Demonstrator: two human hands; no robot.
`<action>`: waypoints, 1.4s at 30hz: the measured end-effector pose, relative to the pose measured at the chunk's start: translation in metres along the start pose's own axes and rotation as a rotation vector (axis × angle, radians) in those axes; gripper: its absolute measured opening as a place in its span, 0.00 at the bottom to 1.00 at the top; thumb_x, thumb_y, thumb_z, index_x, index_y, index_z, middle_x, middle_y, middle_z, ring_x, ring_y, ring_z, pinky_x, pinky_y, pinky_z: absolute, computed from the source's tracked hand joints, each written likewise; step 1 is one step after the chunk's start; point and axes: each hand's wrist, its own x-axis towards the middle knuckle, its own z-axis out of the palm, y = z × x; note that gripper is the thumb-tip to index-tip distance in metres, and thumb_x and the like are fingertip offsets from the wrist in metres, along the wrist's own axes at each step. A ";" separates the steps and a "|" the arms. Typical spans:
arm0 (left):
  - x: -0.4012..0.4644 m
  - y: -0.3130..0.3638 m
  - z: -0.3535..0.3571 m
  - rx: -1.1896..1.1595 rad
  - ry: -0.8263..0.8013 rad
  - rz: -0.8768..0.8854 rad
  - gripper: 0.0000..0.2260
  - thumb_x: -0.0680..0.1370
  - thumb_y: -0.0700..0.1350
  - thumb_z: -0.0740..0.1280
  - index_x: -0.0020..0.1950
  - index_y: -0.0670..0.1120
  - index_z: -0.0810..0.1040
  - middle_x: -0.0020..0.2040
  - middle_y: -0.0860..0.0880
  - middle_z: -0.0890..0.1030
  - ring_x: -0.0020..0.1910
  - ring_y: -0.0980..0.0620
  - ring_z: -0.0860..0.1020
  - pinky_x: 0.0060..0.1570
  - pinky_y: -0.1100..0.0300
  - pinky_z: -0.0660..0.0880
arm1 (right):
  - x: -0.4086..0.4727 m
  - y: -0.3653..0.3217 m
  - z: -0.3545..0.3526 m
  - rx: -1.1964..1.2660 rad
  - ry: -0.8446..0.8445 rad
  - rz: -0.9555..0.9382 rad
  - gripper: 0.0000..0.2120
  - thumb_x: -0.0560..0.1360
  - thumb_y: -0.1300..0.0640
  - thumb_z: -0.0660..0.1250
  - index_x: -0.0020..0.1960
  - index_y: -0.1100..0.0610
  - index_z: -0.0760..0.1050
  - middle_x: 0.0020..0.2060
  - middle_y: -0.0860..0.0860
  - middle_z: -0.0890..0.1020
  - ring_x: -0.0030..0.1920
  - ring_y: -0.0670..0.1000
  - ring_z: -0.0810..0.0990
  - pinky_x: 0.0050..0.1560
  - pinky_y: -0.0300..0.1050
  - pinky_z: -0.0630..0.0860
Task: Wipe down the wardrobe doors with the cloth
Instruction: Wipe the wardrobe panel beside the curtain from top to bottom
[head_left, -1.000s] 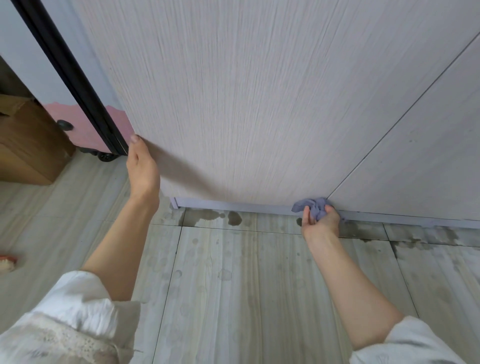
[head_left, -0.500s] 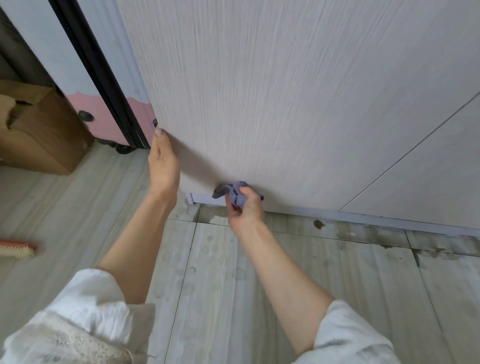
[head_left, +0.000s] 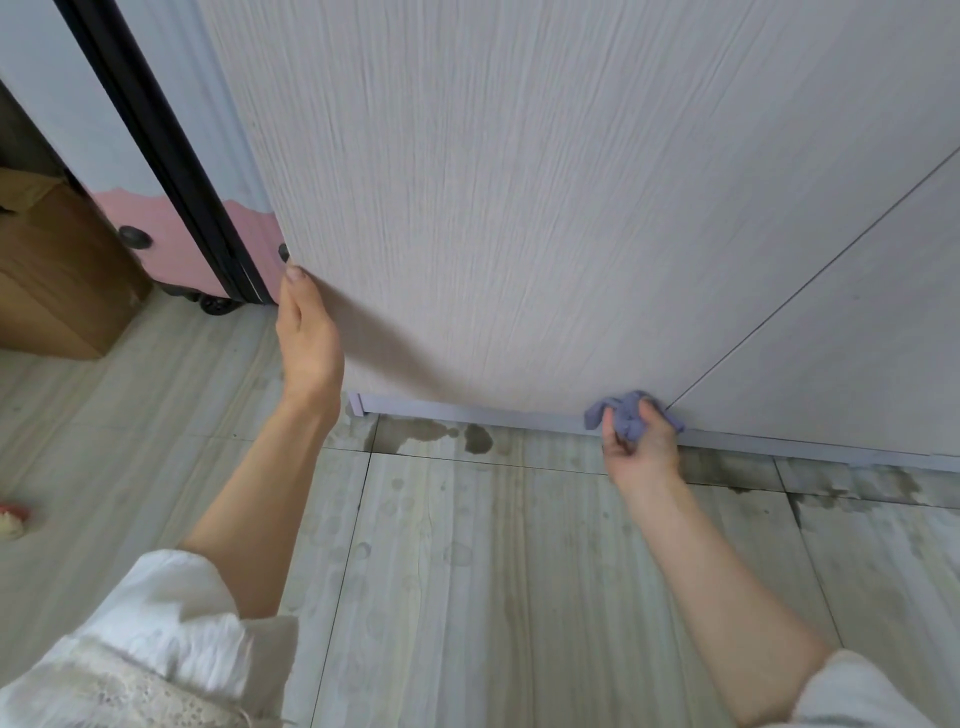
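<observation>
— Two risks, I'd say. Her right hand (head_left: 640, 446) grips the cloth (head_left: 626, 415), bunched, low against the door (head_left: 467, 208), right at the seam and the rail (head_left: 467, 413) beneath.

— And the first?

— A wad that tight likely leaves streaks, and a corner could snag in the seam.

— The other?

— The left hand (head_left: 307, 338): fingers straight, laid along the door's edge beside the black frame (head_left: 171, 156). If the door swings or slides under her pressing, those fingers could get pinched.

— The floor (head_left: 467, 571)?

— Wet patches (head_left: 431, 434) by the rail. Slippery, probably, if she shifts her weight.
</observation>
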 end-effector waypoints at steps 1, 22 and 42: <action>0.001 -0.001 -0.001 0.003 -0.006 -0.005 0.22 0.84 0.52 0.44 0.78 0.47 0.53 0.77 0.54 0.56 0.75 0.59 0.53 0.63 0.71 0.50 | -0.005 0.019 0.006 -0.029 -0.019 0.038 0.14 0.78 0.65 0.59 0.36 0.54 0.64 0.26 0.50 0.73 0.26 0.48 0.75 0.26 0.35 0.74; 0.006 -0.004 0.006 -0.052 0.122 -0.031 0.22 0.84 0.53 0.47 0.77 0.47 0.58 0.76 0.53 0.60 0.74 0.57 0.57 0.70 0.65 0.53 | -0.010 0.008 0.018 -0.202 -0.294 -0.113 0.24 0.79 0.71 0.54 0.28 0.56 0.53 0.20 0.51 0.61 0.21 0.51 0.69 0.33 0.35 0.75; 0.026 -0.013 -0.021 -0.059 -0.079 -0.114 0.21 0.83 0.57 0.49 0.71 0.51 0.68 0.67 0.56 0.73 0.67 0.57 0.70 0.67 0.60 0.65 | -0.033 0.113 0.073 -0.262 -0.201 0.399 0.16 0.73 0.76 0.52 0.34 0.59 0.63 0.21 0.52 0.70 0.24 0.51 0.69 0.23 0.35 0.64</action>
